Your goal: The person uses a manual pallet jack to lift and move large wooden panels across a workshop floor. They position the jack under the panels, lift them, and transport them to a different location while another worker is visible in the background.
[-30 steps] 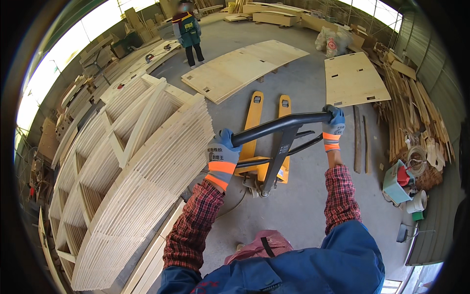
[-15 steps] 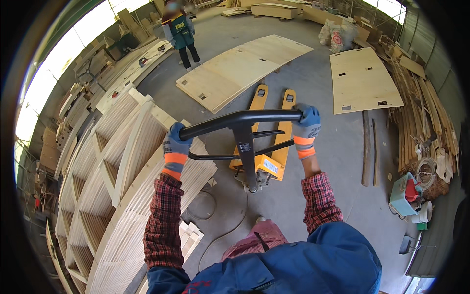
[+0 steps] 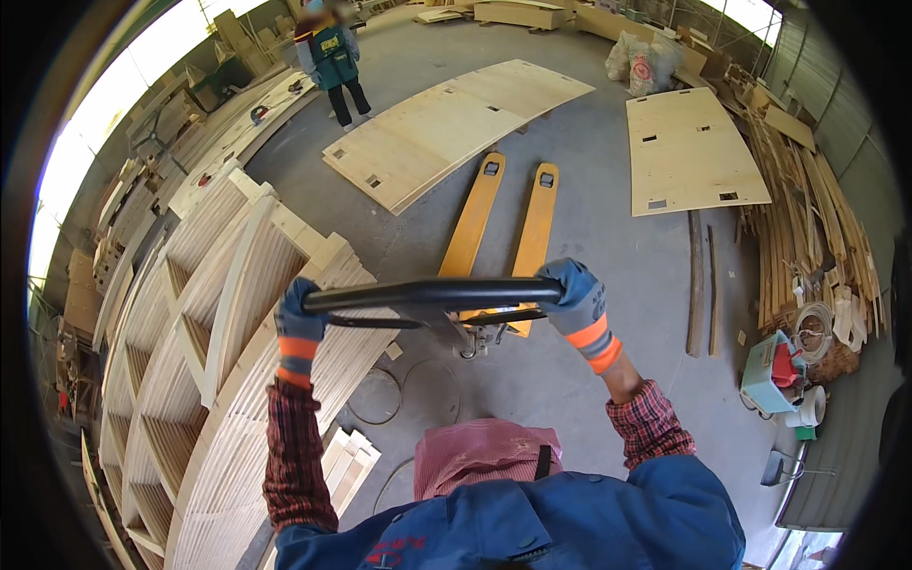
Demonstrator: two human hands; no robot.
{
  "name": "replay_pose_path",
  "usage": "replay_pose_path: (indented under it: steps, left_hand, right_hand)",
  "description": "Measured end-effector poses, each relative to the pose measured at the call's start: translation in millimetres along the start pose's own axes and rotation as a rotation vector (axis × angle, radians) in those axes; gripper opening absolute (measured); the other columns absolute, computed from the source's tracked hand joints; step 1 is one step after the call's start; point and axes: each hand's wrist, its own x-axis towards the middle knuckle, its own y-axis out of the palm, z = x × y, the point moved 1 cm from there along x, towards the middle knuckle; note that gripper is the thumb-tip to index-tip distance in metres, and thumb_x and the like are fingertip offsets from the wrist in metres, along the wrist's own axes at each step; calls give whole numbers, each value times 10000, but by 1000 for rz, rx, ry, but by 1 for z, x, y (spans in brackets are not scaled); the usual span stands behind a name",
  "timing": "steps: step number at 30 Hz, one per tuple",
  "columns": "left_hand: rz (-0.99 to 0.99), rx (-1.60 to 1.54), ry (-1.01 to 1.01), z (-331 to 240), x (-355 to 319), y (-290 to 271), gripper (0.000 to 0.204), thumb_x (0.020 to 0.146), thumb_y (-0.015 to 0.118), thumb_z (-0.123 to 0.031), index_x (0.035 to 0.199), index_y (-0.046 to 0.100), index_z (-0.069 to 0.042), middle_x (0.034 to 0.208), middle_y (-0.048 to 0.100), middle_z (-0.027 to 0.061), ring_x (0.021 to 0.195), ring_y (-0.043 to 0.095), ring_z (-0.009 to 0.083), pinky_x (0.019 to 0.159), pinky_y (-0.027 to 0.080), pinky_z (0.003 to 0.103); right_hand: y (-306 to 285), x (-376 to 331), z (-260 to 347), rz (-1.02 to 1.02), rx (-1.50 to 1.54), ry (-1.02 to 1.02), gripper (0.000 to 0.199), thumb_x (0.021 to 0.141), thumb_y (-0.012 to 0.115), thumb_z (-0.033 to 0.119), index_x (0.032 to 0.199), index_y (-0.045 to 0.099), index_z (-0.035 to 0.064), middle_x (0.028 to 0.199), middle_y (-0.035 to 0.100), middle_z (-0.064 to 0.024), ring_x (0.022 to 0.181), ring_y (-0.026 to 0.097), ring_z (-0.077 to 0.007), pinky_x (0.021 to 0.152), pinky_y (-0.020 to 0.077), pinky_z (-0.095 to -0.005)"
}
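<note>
Both my hands, in grey-blue work gloves with orange bands, grip the black handle bar point(image 3: 427, 294) of a pallet jack. My left hand point(image 3: 301, 312) is closed round the bar's left end, and my right hand point(image 3: 576, 298) wraps its right end. Beyond the handle, the two yellow forks point(image 3: 473, 217) of the pallet jack point away from me over the floor. The handle covers most of the jack's body. Just past the fork tips lies a long stack of plywood panels point(image 3: 456, 128) with small cut-out holes.
To my left stand big stacked timber frames point(image 3: 204, 332). A second plywood sheet point(image 3: 698, 157) lies at right, beside piled wood strips point(image 3: 807, 228). A light-blue crate point(image 3: 768, 375) sits near the right wall. A hose point(image 3: 380, 399) curls on the floor. Another person point(image 3: 332, 66) stands far left.
The handle bar has tipped down and nearer to me, with both hands still round it. The forks appear slightly further left in view.
</note>
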Motion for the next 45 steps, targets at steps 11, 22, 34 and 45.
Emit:
replay_pose_path:
  steps: [11,22,34,45]
  left_hand:
    - [163,35,-105,-315,-249,61,250,657,734,-169,805,550,-89,689,573,133,625,573,371,547,441,453]
    - [129,79,-205,-480,-387,109,113,756,642,-137,797,549,-87,723,570,150,673,574,385,570,457,481]
    - [144,36,-265,-613,-479,88,187,714,707,-177,790,556,-96,728,582,133,678,588,372,586,466,464]
    - [-47,199,-318,-704,-486,80,279,650,795,-195,796,581,-92,710,606,112,645,598,344,565,472,423]
  right_hand:
    - [-160,-93,-134,171,335,-143,277,679,759,-46,739,539,110,709,578,-61,662,559,-267,642,473,-355]
    - [-279,-220,-182,247,296,-237,295,644,799,18,693,532,135,671,548,-72,653,531,-289,616,443,-376]
    - [-418,-317,-148,177,268,-226,310,643,794,-14,706,528,134,652,557,-53,628,524,-258,588,428,-357]
    - [-467,-324,-160,82,484,19,298,704,737,-110,821,535,74,784,528,-32,691,515,-138,641,464,-270]
